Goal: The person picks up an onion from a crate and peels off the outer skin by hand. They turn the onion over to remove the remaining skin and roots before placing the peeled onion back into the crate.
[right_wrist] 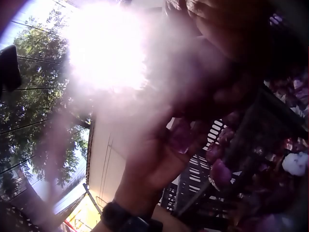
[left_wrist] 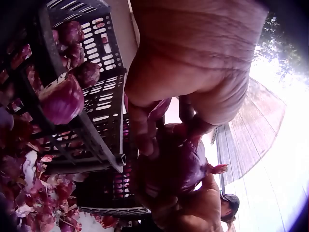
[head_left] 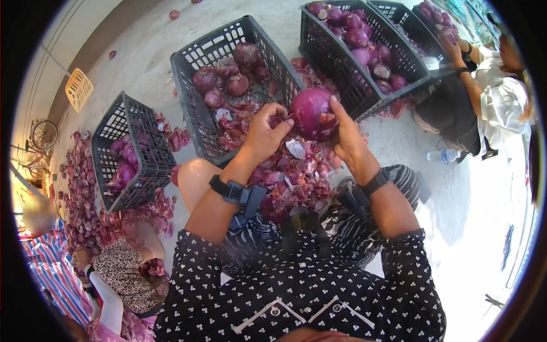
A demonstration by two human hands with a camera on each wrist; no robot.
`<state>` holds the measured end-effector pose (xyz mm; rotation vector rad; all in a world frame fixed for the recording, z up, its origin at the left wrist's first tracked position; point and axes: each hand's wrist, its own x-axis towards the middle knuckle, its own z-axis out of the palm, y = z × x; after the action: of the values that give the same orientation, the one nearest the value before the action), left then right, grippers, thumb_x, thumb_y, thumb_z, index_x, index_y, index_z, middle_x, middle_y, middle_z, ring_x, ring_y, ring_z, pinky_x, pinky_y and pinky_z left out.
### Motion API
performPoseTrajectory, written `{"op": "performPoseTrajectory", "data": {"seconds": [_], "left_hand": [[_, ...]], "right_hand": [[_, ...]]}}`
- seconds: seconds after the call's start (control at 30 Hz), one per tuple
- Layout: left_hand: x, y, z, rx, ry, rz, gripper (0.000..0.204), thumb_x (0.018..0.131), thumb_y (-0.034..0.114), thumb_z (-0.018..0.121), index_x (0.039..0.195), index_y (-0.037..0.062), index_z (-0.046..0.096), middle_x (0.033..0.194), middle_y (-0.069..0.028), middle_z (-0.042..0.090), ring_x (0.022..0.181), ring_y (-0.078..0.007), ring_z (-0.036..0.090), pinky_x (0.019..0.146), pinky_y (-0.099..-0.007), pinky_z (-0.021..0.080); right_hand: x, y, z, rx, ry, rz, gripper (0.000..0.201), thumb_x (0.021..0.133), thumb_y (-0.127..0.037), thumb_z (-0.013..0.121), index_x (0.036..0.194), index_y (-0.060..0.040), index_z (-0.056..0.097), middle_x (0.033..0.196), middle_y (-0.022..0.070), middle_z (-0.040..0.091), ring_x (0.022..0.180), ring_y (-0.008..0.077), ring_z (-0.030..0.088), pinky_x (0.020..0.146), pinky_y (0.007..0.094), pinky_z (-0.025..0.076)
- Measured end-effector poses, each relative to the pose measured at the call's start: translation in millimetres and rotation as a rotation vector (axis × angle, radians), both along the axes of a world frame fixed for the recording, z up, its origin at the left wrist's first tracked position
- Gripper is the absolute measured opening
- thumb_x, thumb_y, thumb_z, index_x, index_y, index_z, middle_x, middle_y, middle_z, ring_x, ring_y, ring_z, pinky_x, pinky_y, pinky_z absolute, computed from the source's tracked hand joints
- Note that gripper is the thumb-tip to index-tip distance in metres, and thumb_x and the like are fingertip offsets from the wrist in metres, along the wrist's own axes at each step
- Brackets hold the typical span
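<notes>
A large, glossy red onion (head_left: 310, 117) is held up over a heap of loose peelings. My right hand (head_left: 350, 139) grips it from the right, thumb along its upper side and fingers beneath. At its left side my left hand (head_left: 263, 134) pinches a flap of purple onion skin (right_wrist: 181, 137) between thumb and curled fingers. Seen from the left wrist, the onion (left_wrist: 176, 166) sits between both hands, a dry tuft (left_wrist: 218, 168) sticking out at one end. Glare and shadow blur the onion in the right wrist view.
Ahead stands a black crate (head_left: 182, 91) with several onions and peelings. Another crate (head_left: 336, 74), full of onions, is at the right, and a third (head_left: 108, 171) at the left. Peelings (head_left: 299, 182) lie between my knees. Other people sit at both sides; a plastic bottle (head_left: 443, 155) lies right.
</notes>
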<state>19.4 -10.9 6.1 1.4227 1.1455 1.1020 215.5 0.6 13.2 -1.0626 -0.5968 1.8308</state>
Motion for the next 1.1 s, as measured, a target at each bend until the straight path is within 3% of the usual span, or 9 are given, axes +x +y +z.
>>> {"op": "performPoseTrajectory", "data": {"seconds": [0.1,0.23,0.3,0.43,0.5,0.77,0.87,0.97,1.1], "left_hand": [[-0.7,-3.6,8.8,-0.144,-0.226,-0.099,0.008,0.086,0.001,0.056,0.088,0.0038,0.048,0.100,-0.0042,0.052,0.078,-0.0131,0.062,0.065,-0.0258,0.053],[-0.8,-0.2,3.0,-0.158,-0.262,-0.064,0.008,0.086,0.001,0.055,0.086,0.0043,0.048,0.111,-0.0066,0.051,0.075,-0.0151,0.063,0.064,-0.0258,0.052],[-3.5,4.9,-7.5,0.014,0.027,-0.060,0.007,0.087,0.002,0.055,0.086,0.0039,0.048,0.121,-0.0091,0.048,0.075,-0.0151,0.063,0.064,-0.0259,0.052],[0.3,0.5,-6.3,-0.300,-0.260,-0.055,0.008,0.084,0.003,0.059,0.084,0.0030,0.051,0.090,-0.0042,0.054,0.069,-0.0106,0.060,0.058,-0.0216,0.047],[-2.3,2.6,-10.8,-0.292,-0.195,-0.090,0.005,0.087,0.002,0.054,0.087,0.0030,0.048,0.128,-0.0107,0.045,0.074,-0.0151,0.062,0.063,-0.0267,0.052],[6.4,-9.0,-4.9,-0.340,-0.226,-0.083,0.004,0.088,0.001,0.051,0.089,0.0029,0.048,0.116,-0.0092,0.049,0.078,-0.0195,0.063,0.068,-0.0304,0.053],[8.6,-9.3,-1.4,-0.341,-0.255,-0.120,0.004,0.087,0.001,0.050,0.090,0.0026,0.048,0.111,-0.0101,0.051,0.081,-0.0221,0.064,0.071,-0.0331,0.053],[11.7,-9.2,10.9,-0.365,-0.352,-0.088,0.004,0.087,0.000,0.048,0.089,0.0031,0.047,0.107,-0.0119,0.055,0.083,-0.0242,0.064,0.072,-0.0347,0.054],[4.4,-0.4,9.0,-0.352,-0.472,-0.030,0.006,0.087,-0.001,0.045,0.090,0.0044,0.047,0.101,-0.0132,0.059,0.082,-0.0251,0.064,0.071,-0.0352,0.053]], "right_hand": [[0.2,4.2,-3.8,-0.055,0.083,0.025,0.060,0.088,-0.053,0.051,0.126,-0.0082,0.044,0.118,0.0125,0.055,0.106,0.0278,0.058,0.086,0.0504,0.051],[-3.7,2.1,1.1,-0.112,0.089,0.064,0.067,0.087,-0.056,0.048,0.132,-0.0075,0.038,0.124,0.0150,0.052,0.110,0.0296,0.057,0.088,0.0491,0.050],[-5.0,5.9,-8.5,-0.127,0.066,0.103,0.062,0.088,-0.057,0.045,0.129,-0.0108,0.041,0.119,0.0137,0.055,0.102,0.0266,0.060,0.079,0.0443,0.052],[-3.5,9.1,-26.0,-0.145,0.006,0.176,0.063,0.088,-0.057,0.044,0.132,-0.0132,0.035,0.121,0.0151,0.053,0.092,0.0273,0.064,0.068,0.0417,0.055],[-5.1,5.3,-30.5,-0.107,-0.005,0.138,0.065,0.088,-0.053,0.048,0.135,-0.0129,0.028,0.124,0.0160,0.050,0.093,0.0300,0.063,0.067,0.0435,0.055],[-9.2,-18.5,3.8,0.099,-0.320,0.043,0.070,0.084,-0.036,0.062,0.136,-0.0068,0.023,0.131,0.0166,0.039,0.093,0.0326,0.062,0.067,0.0501,0.056],[-2.0,0.0,-15.8,0.013,-0.402,0.004,0.077,0.082,-0.038,0.066,0.138,-0.0058,0.024,0.124,0.0199,0.047,0.098,0.0315,0.059,0.066,0.0430,0.055],[8.0,14.0,-45.5,0.068,-0.258,0.035,0.061,0.085,-0.042,0.061,0.128,-0.0043,0.041,0.113,0.0178,0.056,0.093,0.0275,0.062,0.067,0.0380,0.056],[5.4,8.5,-23.5,-0.034,0.034,0.047,0.050,0.091,-0.048,0.047,0.118,-0.0066,0.052,0.102,0.0133,0.062,0.087,0.0235,0.065,0.070,0.0375,0.055]]}}
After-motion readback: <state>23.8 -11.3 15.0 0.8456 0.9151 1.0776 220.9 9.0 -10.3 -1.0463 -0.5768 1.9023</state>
